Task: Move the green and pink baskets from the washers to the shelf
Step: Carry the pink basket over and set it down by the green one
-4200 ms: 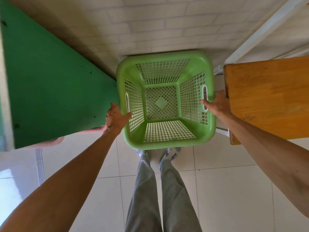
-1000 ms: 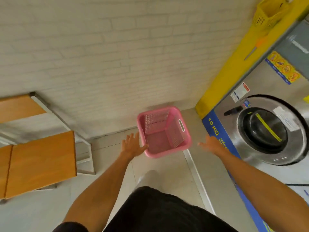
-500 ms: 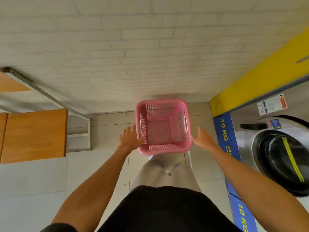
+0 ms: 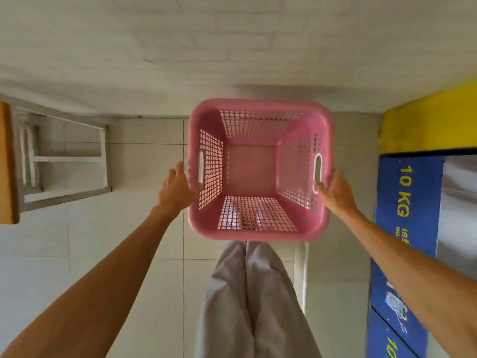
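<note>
The pink basket (image 4: 258, 105) is empty and square, with latticed walls and a handle slot on each side. It is straight ahead of me, near the foot of the white brick wall. My left hand (image 4: 175, 192) presses on its left outer wall just under the handle slot. My right hand (image 4: 335, 192) is at the right handle, fingertips hooked into the slot. The green basket is not in view.
A washer with a blue "10 KG" front panel (image 4: 407, 202) and a yellow top (image 4: 428, 120) stands close on the right. The wooden shelf edge (image 4: 6, 161) and its white metal frame (image 4: 67, 158) are at the far left. My legs (image 4: 253, 293) are below the basket.
Earlier both hands held the green basket by the shelf. Since then I turned to the pink basket by the washer, and both hands closed in from open and apart onto its sides.
</note>
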A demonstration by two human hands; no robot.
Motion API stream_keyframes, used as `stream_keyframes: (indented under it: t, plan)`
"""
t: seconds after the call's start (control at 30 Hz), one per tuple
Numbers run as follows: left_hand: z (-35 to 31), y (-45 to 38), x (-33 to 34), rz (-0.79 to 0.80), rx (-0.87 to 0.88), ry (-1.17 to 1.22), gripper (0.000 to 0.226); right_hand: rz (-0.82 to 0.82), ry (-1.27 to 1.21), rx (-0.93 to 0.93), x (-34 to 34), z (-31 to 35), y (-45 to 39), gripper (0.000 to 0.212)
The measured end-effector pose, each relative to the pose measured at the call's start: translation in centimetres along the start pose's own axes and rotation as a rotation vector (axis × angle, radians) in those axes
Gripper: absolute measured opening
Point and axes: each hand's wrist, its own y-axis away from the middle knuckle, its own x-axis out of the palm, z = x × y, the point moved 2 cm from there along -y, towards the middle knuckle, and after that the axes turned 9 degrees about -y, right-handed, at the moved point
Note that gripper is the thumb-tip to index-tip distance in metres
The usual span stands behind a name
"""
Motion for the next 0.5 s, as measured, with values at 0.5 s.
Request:
stream_keyframes:
  t: [0.5]
  plan:
    - [3.7,12.5,-10.7,-0.152,-0.212,0.660,0.026,0.010,-0.161,-0.046,-7.2,14.6,9.3,0.035]
